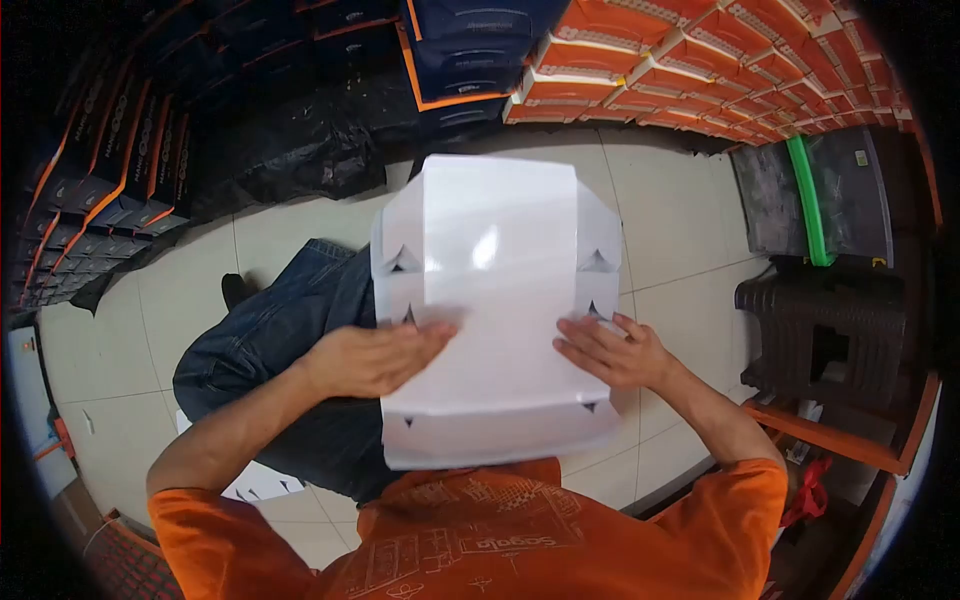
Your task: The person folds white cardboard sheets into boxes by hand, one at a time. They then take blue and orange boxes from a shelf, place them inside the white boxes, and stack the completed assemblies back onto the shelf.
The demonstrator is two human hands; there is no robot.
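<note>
A white, glossy cardboard box blank (500, 250) lies across my lap, partly folded, with creased side flaps and small dark cut notches along both sides. My left hand (385, 355) rests on its left side, fingers stretched out over the panel, their tips smeared by motion. On the right side my right hand (615, 350) lies over the flap, fingers extended and slightly apart, near a notch. Both palms face down on the cardboard, and neither grips it. Under the blank, my legs in dark jeans (270, 340) are partly hidden.
Orange boxes (690, 70) are stacked at the back right, dark blue boxes (470, 50) at the back. More dark boxes (110, 170) stand left. A grey bin with a green strip (815, 200) and a dark plastic stool (825, 330) are right. Another white sheet (262, 483) lies on the tiled floor.
</note>
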